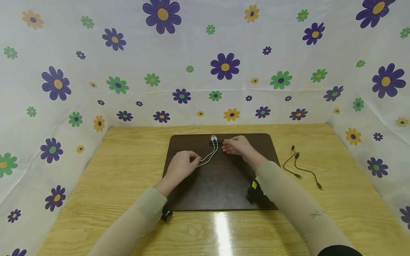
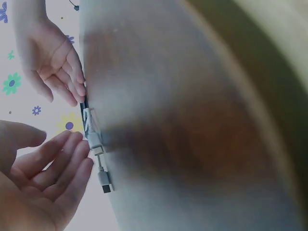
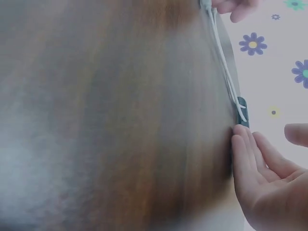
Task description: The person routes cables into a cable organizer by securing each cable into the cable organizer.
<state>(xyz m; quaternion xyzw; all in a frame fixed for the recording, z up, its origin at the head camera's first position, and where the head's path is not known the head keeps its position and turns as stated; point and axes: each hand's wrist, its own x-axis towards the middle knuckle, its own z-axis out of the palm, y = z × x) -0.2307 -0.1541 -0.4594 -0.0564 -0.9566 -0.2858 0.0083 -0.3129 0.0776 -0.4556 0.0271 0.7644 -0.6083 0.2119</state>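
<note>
Two white cables [image 1: 213,156] run from white plugs [image 1: 214,138] at a small black bar [image 1: 219,143] near the board's far edge. Their other ends lie by my left hand [image 1: 182,165]. In the left wrist view, the fingertips of that hand are beside a pale connector [image 2: 96,140], with the thumb apart from the fingers; a second connector [image 2: 104,181] lies just below. My right hand [image 1: 237,145] has its straight fingers at the bar's right end. The right wrist view shows these fingers touching or nearly touching the dark bar [image 3: 242,110], thumb held away.
A dark brown board [image 1: 217,188] lies on the light wooden table [image 1: 128,170]. To the right of the board are two short black cables [image 1: 293,161]. A flower-patterned white cloth [image 1: 198,53] closes off the back and sides.
</note>
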